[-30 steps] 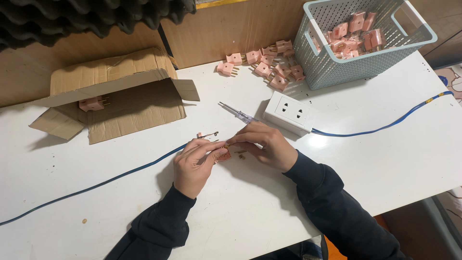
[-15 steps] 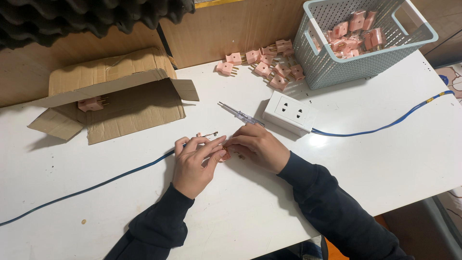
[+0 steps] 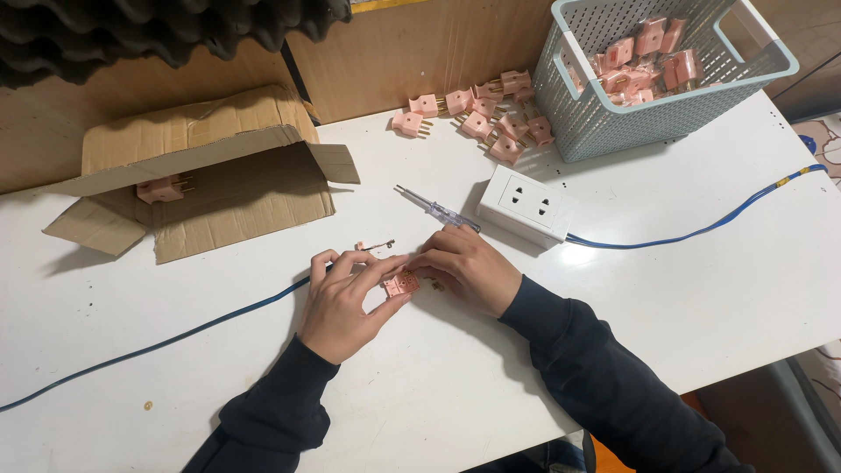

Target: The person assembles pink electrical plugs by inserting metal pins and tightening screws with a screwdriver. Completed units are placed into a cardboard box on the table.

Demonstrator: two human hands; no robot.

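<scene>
Two hands meet at table centre: left hand (image 3: pixel 346 302) pinches a pink plug (image 3: pixel 402 283) by its edges, seemingly to steady it, while right hand (image 3: pixel 464 267) curls closed over its 3 o'clock side. Screwdriver (image 3: pixel 435 208) lies at 12 o'clock. Open brown carton (image 3: pixel 210 171) at 10 o'clock; grey basket (image 3: pixel 587 123) at 1 o'clock.

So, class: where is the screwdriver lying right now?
In the head view, the screwdriver lies on the white table, just left of the white socket block, above the right hand.
</scene>
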